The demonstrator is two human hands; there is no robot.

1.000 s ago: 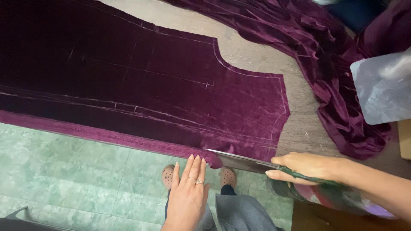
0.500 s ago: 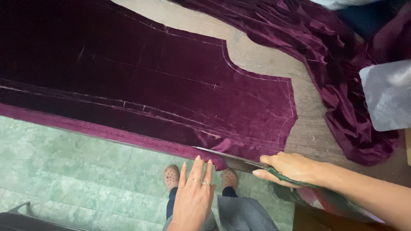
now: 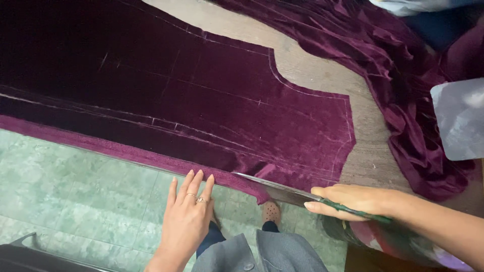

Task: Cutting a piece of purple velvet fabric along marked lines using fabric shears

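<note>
A large piece of dark purple velvet [image 3: 201, 106] with white chalk lines lies flat on a table. My right hand [image 3: 348, 200] grips big scissors [image 3: 282, 192] with green handles, the blades at the cloth's near edge by the table's front. My left hand [image 3: 189, 216], wearing rings, is spread flat with fingers together, its fingertips touching the folded velvet hem [image 3: 151, 158] hanging over the table edge.
More crumpled purple velvet [image 3: 403, 90] is heaped at the right and back. A bare strip of grey table [image 3: 322, 75] shows between the two. A pale grey sheet [image 3: 459, 118] lies at far right. Green tiled floor [image 3: 75, 191] and my feet are below.
My view has shifted a little. My left hand has moved up to the hem, and the scissors with my right hand have stayed at the cloth's near edge.
</note>
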